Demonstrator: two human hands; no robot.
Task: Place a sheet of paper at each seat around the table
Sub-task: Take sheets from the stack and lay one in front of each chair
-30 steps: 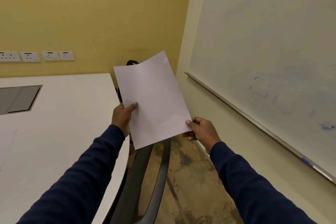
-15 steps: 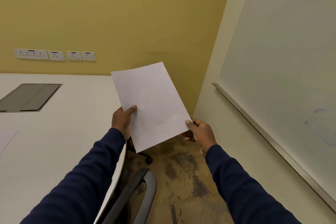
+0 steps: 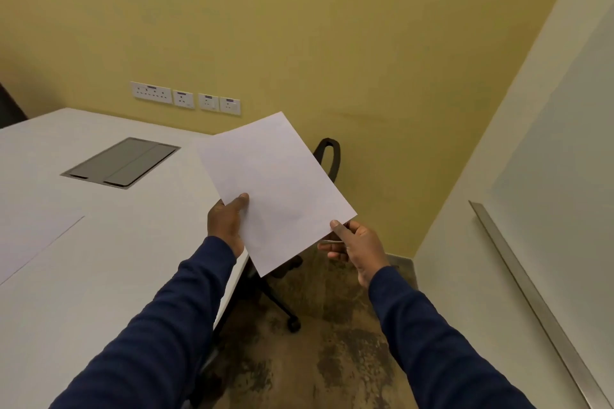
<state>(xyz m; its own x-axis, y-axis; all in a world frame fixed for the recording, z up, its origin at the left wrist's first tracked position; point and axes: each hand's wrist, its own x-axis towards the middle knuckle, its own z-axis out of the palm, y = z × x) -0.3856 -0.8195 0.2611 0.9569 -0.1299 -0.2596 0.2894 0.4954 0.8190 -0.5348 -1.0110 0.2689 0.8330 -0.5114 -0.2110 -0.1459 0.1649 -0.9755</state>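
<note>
I hold a blank white sheet of paper (image 3: 275,189) up in the air over the right edge of the white table (image 3: 99,259). My left hand (image 3: 226,222) pinches its left edge with the thumb on top. My right hand (image 3: 352,242) grips its lower right corner. A second sheet of paper (image 3: 30,242) lies flat on the table at the far left. A black office chair (image 3: 327,156) stands behind the held sheet, tucked near the table's far right corner, mostly hidden.
A grey cable hatch (image 3: 123,161) is set into the tabletop. Wall sockets (image 3: 184,98) line the yellow wall behind. A whiteboard with a metal rail (image 3: 531,295) covers the right wall. Mottled brown floor (image 3: 319,359) lies between table and whiteboard.
My view has swung to the left and the table fills more of the frame. The chair close below me has dropped out of view. Both hands still hold the sheet the same way.
</note>
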